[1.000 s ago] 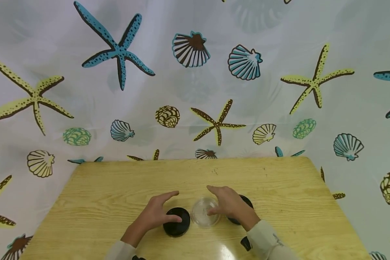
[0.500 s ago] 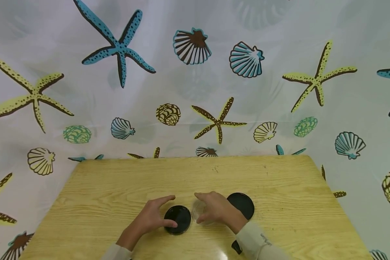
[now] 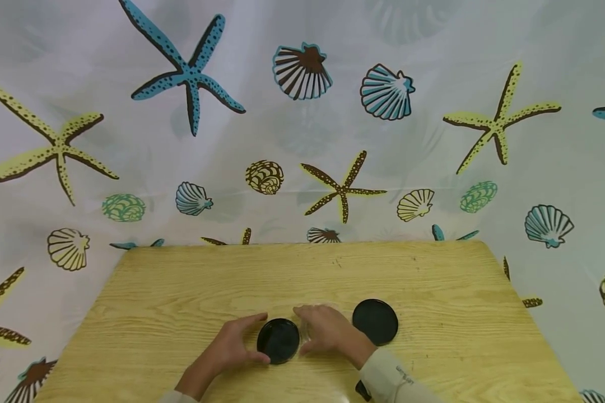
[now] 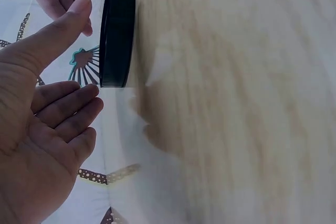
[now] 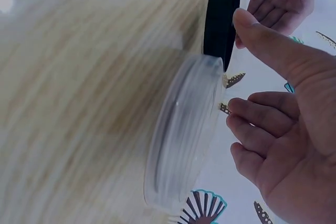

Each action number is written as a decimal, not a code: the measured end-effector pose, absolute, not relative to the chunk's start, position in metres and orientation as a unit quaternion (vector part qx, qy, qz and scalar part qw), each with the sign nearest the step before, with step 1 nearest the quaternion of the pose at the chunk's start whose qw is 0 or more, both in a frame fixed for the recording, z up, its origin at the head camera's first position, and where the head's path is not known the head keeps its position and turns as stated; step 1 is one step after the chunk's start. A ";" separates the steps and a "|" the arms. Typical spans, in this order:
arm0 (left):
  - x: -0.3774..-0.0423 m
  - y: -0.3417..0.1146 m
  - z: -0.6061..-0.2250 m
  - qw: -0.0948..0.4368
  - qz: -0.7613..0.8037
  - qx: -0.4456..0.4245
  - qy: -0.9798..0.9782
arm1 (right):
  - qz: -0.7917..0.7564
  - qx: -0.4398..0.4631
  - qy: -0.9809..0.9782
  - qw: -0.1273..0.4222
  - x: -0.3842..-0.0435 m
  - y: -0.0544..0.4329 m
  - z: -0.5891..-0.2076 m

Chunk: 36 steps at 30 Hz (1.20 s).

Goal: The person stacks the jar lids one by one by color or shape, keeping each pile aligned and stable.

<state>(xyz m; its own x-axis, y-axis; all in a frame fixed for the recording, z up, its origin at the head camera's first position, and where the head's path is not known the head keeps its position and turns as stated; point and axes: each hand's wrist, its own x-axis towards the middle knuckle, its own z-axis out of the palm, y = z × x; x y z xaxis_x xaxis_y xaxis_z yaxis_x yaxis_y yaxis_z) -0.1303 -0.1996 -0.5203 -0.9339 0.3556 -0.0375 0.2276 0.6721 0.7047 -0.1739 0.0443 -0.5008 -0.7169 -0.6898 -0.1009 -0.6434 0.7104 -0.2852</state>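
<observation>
A shallow black round lid (image 3: 278,341) lies on the wooden table between my hands; in the left wrist view its ribless dark side (image 4: 118,32) shows edge-on. My left hand (image 3: 232,344) is at its left rim, thumb and fingers spread apart. Whether the fingertips touch the rim I cannot tell. My right hand (image 3: 330,330) is at the lid's right, fingers loosely bent over a clear round plastic dish (image 5: 184,135), which it mostly covers in the head view. In the right wrist view the thumb (image 5: 278,51) reaches toward the lid, and nothing is gripped.
Another black round lid (image 3: 375,322) lies right of my right hand, partly behind the wrist. A small dark object (image 3: 363,390) shows beside the right sleeve. Behind the wooden table (image 3: 181,280) hangs a white cloth (image 3: 302,129) printed with starfish and shells.
My right hand has moved left over the clear dish, closer to the middle black lid, uncovering the other lid. The left hand has drawn back slightly, its thumb now at the lid's rim.
</observation>
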 end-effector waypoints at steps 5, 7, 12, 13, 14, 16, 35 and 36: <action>-0.126 -0.201 -0.525 0.080 0.365 0.160 0.914 | -0.127 -0.367 0.915 0.107 -0.171 0.040 -0.504; -0.125 -0.201 -0.527 0.084 0.370 0.156 0.912 | -0.133 -0.368 0.914 0.110 -0.170 0.039 -0.505; -0.125 -0.201 -0.528 0.094 0.377 0.148 0.909 | -0.137 -0.377 0.910 0.108 -0.167 0.037 -0.509; -0.125 -0.201 -0.529 0.095 0.377 0.148 0.909 | -0.138 -0.379 0.909 0.109 -0.167 0.037 -0.509; -0.125 -0.202 -0.529 0.094 0.376 0.149 0.910 | -0.138 -0.381 0.908 0.109 -0.166 0.036 -0.510; -0.125 -0.202 -0.530 0.094 0.375 0.149 0.910 | -0.135 -0.385 0.906 0.110 -0.166 0.035 -0.511; -0.125 -0.200 -0.532 0.084 0.365 0.165 0.912 | -0.103 -0.385 0.911 0.106 -0.163 0.030 -0.512; -0.125 -0.200 -0.531 0.086 0.364 0.163 0.913 | -0.102 -0.385 0.912 0.103 -0.164 0.030 -0.513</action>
<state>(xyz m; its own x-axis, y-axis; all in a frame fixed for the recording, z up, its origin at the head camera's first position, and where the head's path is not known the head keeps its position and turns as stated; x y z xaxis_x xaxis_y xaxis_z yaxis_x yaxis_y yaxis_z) -0.1253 -0.2003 -0.5315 -0.9323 0.3597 -0.0377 0.2350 0.6817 0.6929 -0.1638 0.0299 -0.5128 -0.6825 -0.7228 -0.1088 -0.6810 0.6828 -0.2644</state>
